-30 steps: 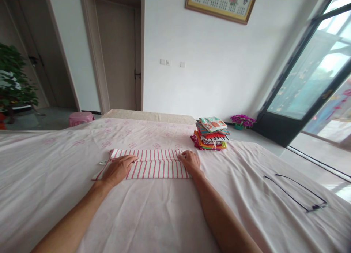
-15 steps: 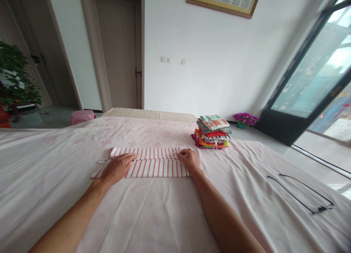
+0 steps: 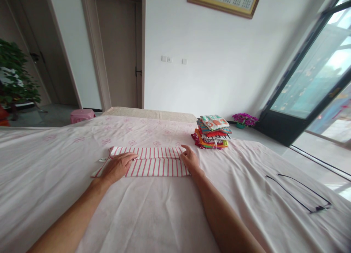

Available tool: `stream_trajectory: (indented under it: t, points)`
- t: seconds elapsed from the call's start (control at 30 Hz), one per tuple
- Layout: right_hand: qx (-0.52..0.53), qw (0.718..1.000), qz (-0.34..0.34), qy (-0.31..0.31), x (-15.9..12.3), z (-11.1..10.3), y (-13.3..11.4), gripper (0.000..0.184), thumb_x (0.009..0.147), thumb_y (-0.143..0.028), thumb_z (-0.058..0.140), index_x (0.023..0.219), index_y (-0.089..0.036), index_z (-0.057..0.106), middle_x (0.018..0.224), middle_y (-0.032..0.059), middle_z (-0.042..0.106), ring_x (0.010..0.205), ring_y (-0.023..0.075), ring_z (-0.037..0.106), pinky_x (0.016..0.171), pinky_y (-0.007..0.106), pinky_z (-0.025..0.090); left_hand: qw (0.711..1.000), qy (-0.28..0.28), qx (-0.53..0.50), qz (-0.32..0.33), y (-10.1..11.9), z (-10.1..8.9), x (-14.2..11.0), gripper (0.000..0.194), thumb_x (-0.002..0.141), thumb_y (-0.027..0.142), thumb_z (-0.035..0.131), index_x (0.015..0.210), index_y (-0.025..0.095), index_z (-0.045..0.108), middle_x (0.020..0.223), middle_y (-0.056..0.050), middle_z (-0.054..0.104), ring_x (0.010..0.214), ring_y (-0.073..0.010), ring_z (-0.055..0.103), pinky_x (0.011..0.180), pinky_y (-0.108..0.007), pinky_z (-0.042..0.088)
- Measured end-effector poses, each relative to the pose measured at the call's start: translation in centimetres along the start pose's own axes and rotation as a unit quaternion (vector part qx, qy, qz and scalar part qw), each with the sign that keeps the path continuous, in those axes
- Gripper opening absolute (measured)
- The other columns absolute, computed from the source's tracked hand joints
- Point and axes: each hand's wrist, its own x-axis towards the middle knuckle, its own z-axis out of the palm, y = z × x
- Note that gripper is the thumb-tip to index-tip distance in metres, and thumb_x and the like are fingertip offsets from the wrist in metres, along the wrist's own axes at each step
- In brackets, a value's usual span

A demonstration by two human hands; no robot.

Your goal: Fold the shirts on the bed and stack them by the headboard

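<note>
A white garment with red stripes lies folded into a long flat strip on the pale pink sheet. A seam or fold edge runs along its middle, and a small white label sticks out at its left end. Across the left part of the garment my left hand rests flat, fingers stretched towards the fold. My right hand is at the garment's right end, with index finger and thumb apart at its edge. Some of the right hand's fingers are hidden.
A stack of folded colourful clothes sits beyond my right hand. Black-framed glasses lie on the sheet at the right. Past the bed are a pink stool and a pot of purple flowers.
The fingers of my right hand have parted from a pinch at the garment's right end, the index finger now stretched out. My left hand and the garment have stayed in place.
</note>
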Motion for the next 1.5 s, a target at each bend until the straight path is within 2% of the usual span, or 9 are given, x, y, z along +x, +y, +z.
stream_trajectory:
  t: [0.2,0.33,0.5,0.7,0.87,1.1,1.3,1.4,1.5]
  points:
    - [-0.085,0.996,0.022,0.011,-0.1,-0.8,-0.7,0.041,0.089,-0.028,0.043,0.124,-0.027,0.065,0.111,0.0056,0.071,0.106,0.0250,0.061,0.088,0.034,0.042,1.000,-0.004,0.000,-0.013,0.5,-0.5,0.0,0.044,0.090,0.021,0.038,0.123,0.029,0.066,0.124,0.001,0.069,0.114,-0.0153,0.063,0.104,-0.031,0.046]
    - [-0.147,0.985,-0.086,0.041,-0.3,-0.5,-2.6,0.048,0.097,-0.032,0.034,0.141,-0.023,0.052,0.140,0.0080,0.056,0.132,0.0253,0.045,0.110,0.038,0.029,1.000,-0.005,0.000,-0.017,0.7,-0.6,-0.1,0.042,0.089,0.021,0.039,0.120,0.028,0.066,0.124,0.000,0.069,0.113,-0.0153,0.063,0.104,-0.031,0.045]
    - [-0.173,0.961,-0.205,-0.064,-1.2,1.7,-4.0,0.062,0.101,-0.047,0.027,0.154,-0.015,0.030,0.160,0.0082,0.027,0.149,0.0237,0.016,0.120,0.041,0.012,1.000,0.000,0.005,-0.016,0.5,-0.4,-0.2,0.041,0.089,0.020,0.039,0.119,0.027,0.065,0.122,0.000,0.070,0.112,-0.0153,0.064,0.102,-0.030,0.046]
    - [-0.194,0.965,-0.111,-0.137,-0.3,2.4,-1.8,0.065,0.101,-0.052,0.023,0.156,-0.017,0.026,0.162,0.0089,0.021,0.150,0.0242,0.016,0.119,0.045,0.014,0.998,-0.008,0.033,-0.051,0.5,-0.3,-0.1,0.045,0.091,0.022,0.038,0.132,0.023,0.056,0.128,-0.004,0.067,0.116,-0.0172,0.062,0.104,-0.032,0.044]
    - [-0.188,0.970,-0.070,-0.140,0.3,2.4,-1.1,0.068,0.101,-0.055,0.022,0.157,-0.018,0.021,0.163,0.0081,0.018,0.150,0.0222,0.013,0.119,0.044,0.011,0.986,-0.002,0.122,-0.114,0.0,0.3,-0.4,0.043,0.094,0.036,0.040,0.130,0.025,0.060,0.143,-0.008,0.055,0.135,-0.0247,0.046,0.116,-0.044,0.029]
    - [-0.207,0.969,-0.063,-0.119,0.2,2.8,-0.4,0.062,0.101,-0.053,0.023,0.157,-0.025,0.023,0.163,0.0053,0.018,0.150,0.0235,0.014,0.119,0.045,0.011,0.960,-0.052,0.150,-0.232,-0.8,0.7,-1.3,0.065,0.093,0.058,0.032,0.147,0.024,0.043,0.158,-0.014,0.033,0.148,-0.0337,0.021,0.113,-0.060,0.022]
    - [-0.203,0.970,-0.045,-0.122,0.2,2.5,0.1,0.056,0.102,-0.050,0.020,0.156,-0.032,0.023,0.163,-0.0009,0.019,0.150,0.0223,0.013,0.118,0.045,0.011,0.957,-0.042,0.160,-0.240,-1.0,-0.2,-2.0,0.064,0.091,0.058,0.034,0.145,0.025,0.046,0.158,-0.013,0.033,0.145,-0.0342,0.027,0.109,-0.061,0.027]
    - [-0.166,0.982,-0.046,-0.081,0.1,1.7,0.1,0.053,0.103,-0.046,0.021,0.150,-0.030,0.038,0.158,0.0022,0.033,0.145,0.0215,0.025,0.116,0.039,0.019,0.957,-0.007,0.177,-0.230,-0.9,-0.7,-2.2,0.056,0.092,0.052,0.038,0.135,0.022,0.056,0.153,-0.014,0.042,0.142,-0.0360,0.033,0.110,-0.062,0.026]
    - [-0.127,0.992,-0.006,-0.026,0.0,0.8,0.3,0.050,0.102,-0.043,0.023,0.140,-0.024,0.051,0.145,0.0083,0.049,0.133,0.0214,0.041,0.108,0.033,0.030,0.969,0.043,0.184,-0.159,-0.3,-1.3,-1.9,0.047,0.093,0.042,0.040,0.129,0.020,0.062,0.143,-0.013,0.054,0.141,-0.0333,0.036,0.116,-0.057,0.022]
